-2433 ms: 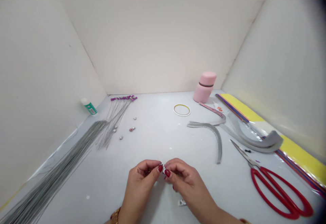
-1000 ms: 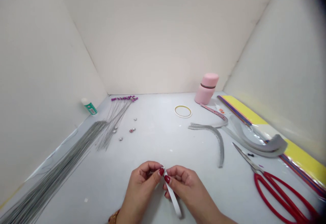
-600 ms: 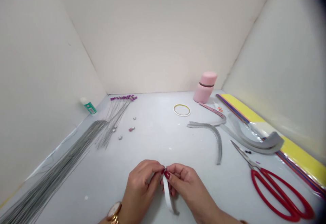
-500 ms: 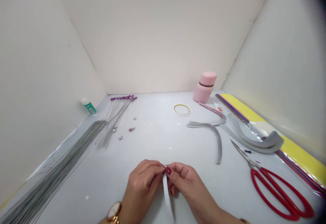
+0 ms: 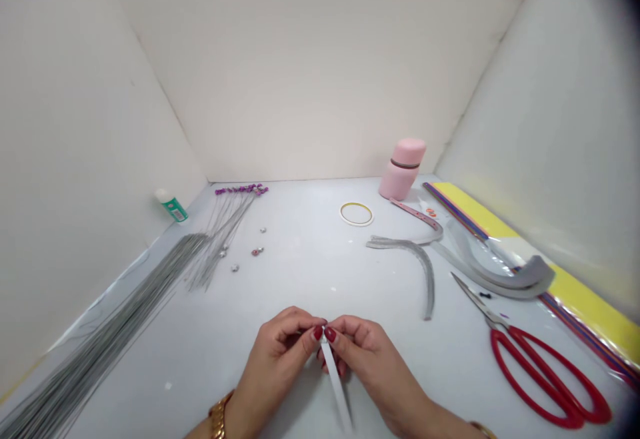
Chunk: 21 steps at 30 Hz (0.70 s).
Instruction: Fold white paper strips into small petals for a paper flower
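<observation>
I have both hands low in the head view, their fingertips meeting over the near part of the surface (image 5: 300, 279). The fingers of the left hand (image 5: 280, 359) are closed in a pinch at the upper end of a white strip (image 5: 336, 382), and those of the right hand (image 5: 373, 362) are pinched on that same end, just beside them. From there the strip hangs down between the hands toward me (a tiny pale bit shows at the fingertips, too small for me to make out). I see a gold bracelet (image 5: 219, 418) around the left wrist.

Off to the left I have a long bundle of grey wires (image 5: 120, 319), with purple-tipped stems (image 5: 243, 190) near its far end and a green and white tube (image 5: 173, 208) by the left wall. A few small silver pieces (image 5: 235, 268) lie scattered to the right of the wires.

Beyond the hands sits a thin ring of tape (image 5: 372, 215), and farther right, a pink bottle (image 5: 401, 171). Bent grey strips (image 5: 427, 279) lie nearer me, with a pink strip (image 5: 417, 213) behind them. On my right rest red-handled scissors (image 5: 550, 376), and past them wide pale curved strips (image 5: 525, 282) lie partly over yellow-topped sheets (image 5: 583, 292).
</observation>
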Each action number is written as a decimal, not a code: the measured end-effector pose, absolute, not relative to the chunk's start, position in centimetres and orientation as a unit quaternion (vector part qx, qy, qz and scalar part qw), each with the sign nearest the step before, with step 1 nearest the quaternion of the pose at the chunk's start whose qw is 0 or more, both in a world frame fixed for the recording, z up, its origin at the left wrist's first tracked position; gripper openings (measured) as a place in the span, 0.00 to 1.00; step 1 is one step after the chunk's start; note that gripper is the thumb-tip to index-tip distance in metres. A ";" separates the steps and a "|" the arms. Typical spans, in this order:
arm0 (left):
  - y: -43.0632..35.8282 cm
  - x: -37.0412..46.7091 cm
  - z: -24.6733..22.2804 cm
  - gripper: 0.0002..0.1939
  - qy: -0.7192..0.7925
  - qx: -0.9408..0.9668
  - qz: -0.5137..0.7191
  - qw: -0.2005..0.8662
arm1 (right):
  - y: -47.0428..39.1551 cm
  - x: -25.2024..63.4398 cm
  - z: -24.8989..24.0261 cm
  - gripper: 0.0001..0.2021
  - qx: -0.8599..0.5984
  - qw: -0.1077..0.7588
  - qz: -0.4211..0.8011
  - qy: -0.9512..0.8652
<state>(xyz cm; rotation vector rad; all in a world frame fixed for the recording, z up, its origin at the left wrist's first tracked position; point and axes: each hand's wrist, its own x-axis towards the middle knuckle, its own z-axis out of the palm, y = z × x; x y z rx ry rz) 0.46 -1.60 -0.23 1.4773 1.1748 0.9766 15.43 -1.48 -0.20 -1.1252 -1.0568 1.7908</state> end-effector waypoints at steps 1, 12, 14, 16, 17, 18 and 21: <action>-1.6 0.5 -0.2 0.08 0.482 0.608 0.400 0.488 | -1.5 15.4 -0.2 0.16 -0.440 0.379 0.706 -0.406; -2.3 1.4 -0.3 0.05 0.466 0.430 0.447 0.631 | -1.5 15.5 -0.8 0.12 -0.416 0.398 0.709 -0.407; -2.3 1.5 -0.4 0.05 0.477 0.387 0.450 0.648 | -1.5 15.5 -0.7 0.08 -0.422 0.388 0.702 -0.422; -2.2 1.5 -0.4 0.05 0.490 0.366 0.449 0.652 | -1.5 15.4 -0.6 0.05 -0.435 0.372 0.700 -0.426; -2.2 1.5 -0.5 0.05 0.494 0.362 0.446 0.653 | -1.5 15.4 -0.5 0.04 -0.444 0.364 0.700 -0.426; -2.1 1.5 -0.5 0.05 0.500 0.361 0.442 0.651 | -1.5 15.3 -0.5 0.04 -0.452 0.356 0.699 -0.425; -2.1 1.5 -0.5 0.05 0.520 0.378 0.436 0.630 | -1.6 15.2 -0.4 0.03 -0.471 0.342 0.691 -0.429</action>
